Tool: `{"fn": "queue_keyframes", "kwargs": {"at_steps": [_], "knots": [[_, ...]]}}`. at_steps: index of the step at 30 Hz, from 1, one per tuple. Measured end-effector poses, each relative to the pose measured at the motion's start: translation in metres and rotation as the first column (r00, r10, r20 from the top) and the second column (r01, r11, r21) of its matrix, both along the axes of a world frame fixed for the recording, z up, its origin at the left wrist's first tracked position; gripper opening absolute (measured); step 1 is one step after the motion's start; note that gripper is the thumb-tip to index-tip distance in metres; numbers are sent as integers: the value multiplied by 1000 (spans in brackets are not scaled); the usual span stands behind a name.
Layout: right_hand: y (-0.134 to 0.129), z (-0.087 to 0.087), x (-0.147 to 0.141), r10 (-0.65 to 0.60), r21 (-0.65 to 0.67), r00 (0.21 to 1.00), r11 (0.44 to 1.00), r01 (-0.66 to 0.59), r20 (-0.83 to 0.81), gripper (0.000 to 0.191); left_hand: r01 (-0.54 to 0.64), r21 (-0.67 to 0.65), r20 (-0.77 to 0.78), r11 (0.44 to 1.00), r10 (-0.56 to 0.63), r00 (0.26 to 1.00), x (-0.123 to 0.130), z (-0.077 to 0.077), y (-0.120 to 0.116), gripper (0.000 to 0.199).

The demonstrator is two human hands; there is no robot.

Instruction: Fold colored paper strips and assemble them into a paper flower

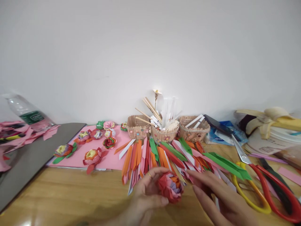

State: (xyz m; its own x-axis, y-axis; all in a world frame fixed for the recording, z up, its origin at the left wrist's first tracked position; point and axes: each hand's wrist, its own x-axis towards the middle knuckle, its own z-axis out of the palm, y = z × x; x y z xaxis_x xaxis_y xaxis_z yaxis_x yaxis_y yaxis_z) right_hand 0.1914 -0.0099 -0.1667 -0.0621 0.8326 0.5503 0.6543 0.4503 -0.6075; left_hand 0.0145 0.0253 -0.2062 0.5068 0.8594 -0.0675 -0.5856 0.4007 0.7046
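My left hand (147, 194) is closed around a folded paper flower (171, 187), red and pink outside with lilac and orange petals at its centre. It holds the flower above the wooden table, thumb in front and fingers behind. To the right, my right hand (217, 197) has its fingers stretched out and apart, pointing toward the flower without touching it. Beyond both hands lies a fanned pile of folded paper strips (138, 157) in orange, red, pink, white and green. My right fingers cover part of that pile.
Finished paper flowers (91, 155) lie on a pink sheet (119, 163) at the left. Three small baskets (138, 127) stand along the wall with sticks and white rolls. Scissors (265, 185) lie at the right, near a banana peel (263, 121). A bottle (30, 113) leans far left.
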Motion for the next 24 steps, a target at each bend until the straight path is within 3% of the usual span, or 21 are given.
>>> {"fn": "queue_keyframes", "kwargs": {"at_steps": [3,8,13,19,24], "knots": [[4,2,-1,43,-88,998,995,-47,-45,42,72,-84,56,994,-68,996,-2,4,1,51],[3,-4,-8,128,-96,989,988,-120,78,63,80,-131,70,988,-71,995,-3,10,1,50],[5,-10,-11,194,-88,972,979,-183,135,56,111,-127,92,986,-100,991,-4,10,1,49],[5,1,-9,281,-100,948,958,-268,147,58,194,-168,74,966,-184,980,-3,5,0,35],[6,6,-5,263,-77,939,965,-252,220,64,120,-129,46,984,-115,992,-3,2,0,28]]}}
